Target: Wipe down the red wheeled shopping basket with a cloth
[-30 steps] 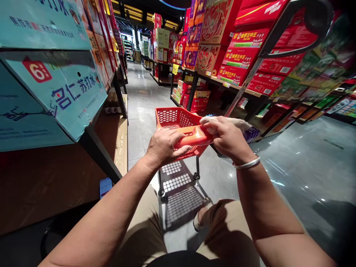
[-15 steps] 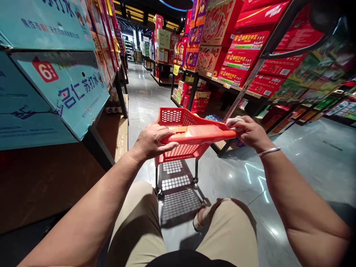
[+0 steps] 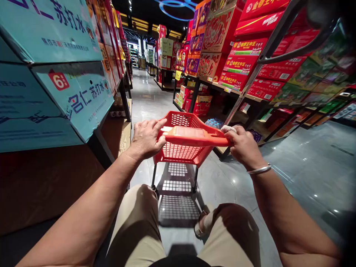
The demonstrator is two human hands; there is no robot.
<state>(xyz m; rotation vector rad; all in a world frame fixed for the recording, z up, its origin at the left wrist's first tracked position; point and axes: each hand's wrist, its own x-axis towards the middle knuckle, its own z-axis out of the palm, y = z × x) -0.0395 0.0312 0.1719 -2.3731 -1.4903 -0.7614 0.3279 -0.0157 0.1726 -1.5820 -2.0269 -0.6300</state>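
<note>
A red plastic shopping cart (image 3: pixel 180 151) with mesh walls stands in front of my legs. My left hand (image 3: pixel 147 140) is closed loosely over the left end of its handle (image 3: pixel 191 139), thumb and fingertips on the red plastic. At the right end, my right hand (image 3: pixel 243 146) grips the handle with curled fingers. A crumpled whitish cloth-like thing (image 3: pixel 228 128) is pinched between that hand and the cart. A silver bangle (image 3: pixel 260 170) circles my right wrist.
Light-blue cartons (image 3: pixel 75 96) are stacked on a shelf close at my left. Red gift boxes (image 3: pixel 232 76) fill a rack at the right, with a slanting metal post (image 3: pixel 241 94) before it. Between them a shiny floor aisle (image 3: pixel 150 98) runs ahead.
My left hand has shifted outward to the handle's left end. My right hand and the handle sit slightly further left and lower in view. The shelves appear shifted slightly.
</note>
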